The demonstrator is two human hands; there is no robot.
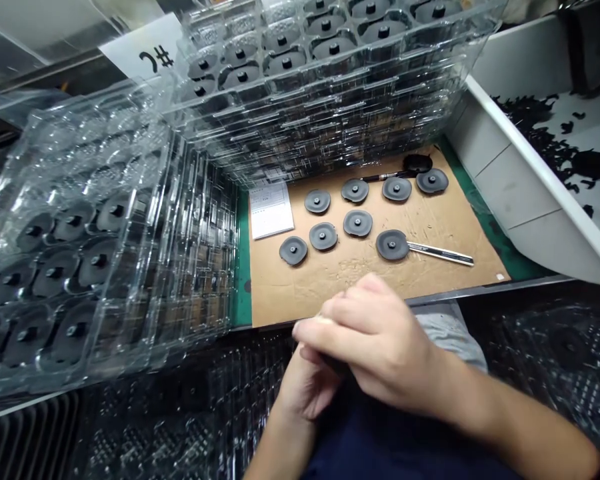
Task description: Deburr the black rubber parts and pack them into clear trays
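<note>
The right hand [380, 343] curled over the left hand [307, 390]; both closed on a dark object [336, 364], mostly hidden between them; its shape could not be made out.

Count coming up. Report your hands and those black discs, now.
Right hand and left hand clasped, dark part between them, mostly hidden. Eight black discs on cardboard sheet. Stacked clear trays left and ahead.

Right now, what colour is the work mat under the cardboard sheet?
The mat is green, showing best in the head view beside the cardboard sheet.
</note>
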